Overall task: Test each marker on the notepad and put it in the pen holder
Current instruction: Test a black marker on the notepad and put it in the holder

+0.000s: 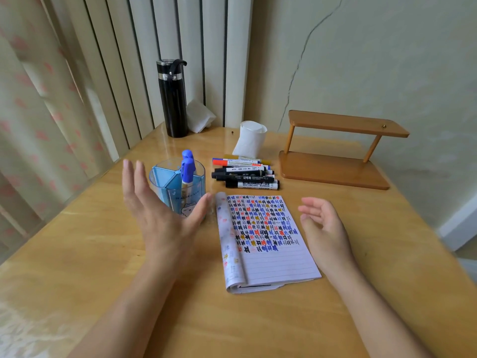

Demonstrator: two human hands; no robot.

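A lined notepad [268, 249] lies open on the table, its upper half filled with coloured marks. Behind it lies a pile of several markers [245, 173], black, red, blue and yellow. A clear blue pen holder [165, 182] stands left of the notepad with two blue-capped markers [187, 166] upright in it. My left hand [160, 210] hovers in front of the holder, fingers straight and spread, holding nothing. My right hand [322, 228] hangs just right of the notepad, fingers loosely curled, empty.
A black flask [173, 99] and a crumpled tissue [200, 116] stand at the back by the curtain. A white paper cup [250, 139] sits behind the markers. A wooden two-tier shelf [340, 151] occupies the back right. The table's [77, 241] left edge runs diagonally.
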